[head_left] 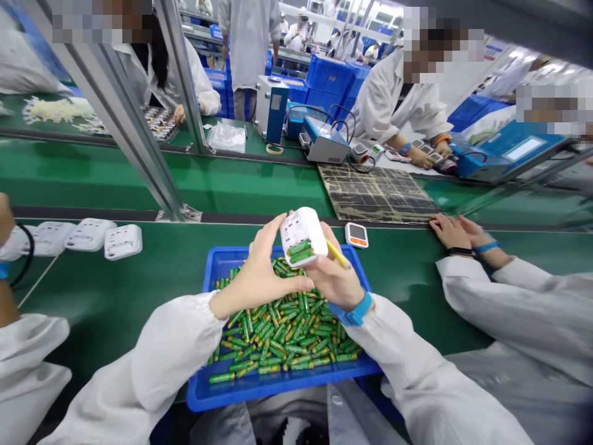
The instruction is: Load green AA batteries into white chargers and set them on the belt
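Observation:
A white handheld electronic device is held up over the tray, its back with the battery compartment facing me. Green batteries lie side by side in its lower part. My left hand reaches round the device from the left, fingertips at its upper edge and thumb stretched below it. My right hand grips the device from the right and below, with a thin yellow stick-like tool also in its fingers. Beneath both hands, a blue tray holds many loose green batteries.
Several white device housings lie at left. A white device with a screen lies behind the tray. A co-worker's hands rest at right beside a dark gridded board. A metal post rises at left. Others work across the line.

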`<state>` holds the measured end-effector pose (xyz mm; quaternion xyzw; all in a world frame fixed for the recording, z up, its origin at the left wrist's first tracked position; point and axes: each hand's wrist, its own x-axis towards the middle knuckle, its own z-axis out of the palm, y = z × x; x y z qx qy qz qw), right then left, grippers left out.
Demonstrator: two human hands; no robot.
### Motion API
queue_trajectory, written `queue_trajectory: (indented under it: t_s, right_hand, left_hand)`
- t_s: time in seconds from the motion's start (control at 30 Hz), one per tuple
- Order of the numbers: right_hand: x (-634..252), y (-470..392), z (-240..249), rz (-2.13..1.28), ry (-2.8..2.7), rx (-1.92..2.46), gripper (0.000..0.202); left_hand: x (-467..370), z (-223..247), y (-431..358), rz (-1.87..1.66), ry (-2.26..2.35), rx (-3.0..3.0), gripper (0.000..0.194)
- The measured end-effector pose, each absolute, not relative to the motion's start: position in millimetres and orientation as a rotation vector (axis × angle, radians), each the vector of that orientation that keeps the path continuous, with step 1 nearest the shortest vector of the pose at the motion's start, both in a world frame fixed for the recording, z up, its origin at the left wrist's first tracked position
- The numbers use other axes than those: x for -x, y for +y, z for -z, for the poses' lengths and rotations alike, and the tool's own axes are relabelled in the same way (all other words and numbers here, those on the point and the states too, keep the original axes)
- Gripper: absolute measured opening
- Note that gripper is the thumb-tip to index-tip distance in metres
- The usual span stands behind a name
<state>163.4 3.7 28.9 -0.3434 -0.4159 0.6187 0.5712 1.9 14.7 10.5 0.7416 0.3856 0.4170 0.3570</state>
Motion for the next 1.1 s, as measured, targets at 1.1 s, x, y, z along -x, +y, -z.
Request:
queue_trajectory:
  t_s: [1.1]
  right_hand:
    - [-174.6, 3.6, -3.2, -1.177, -1.227, 1.029, 0.029]
  left_hand:
    - [-7.5, 18.0, 18.8, -1.077, 1.174, -2.082, 0.071]
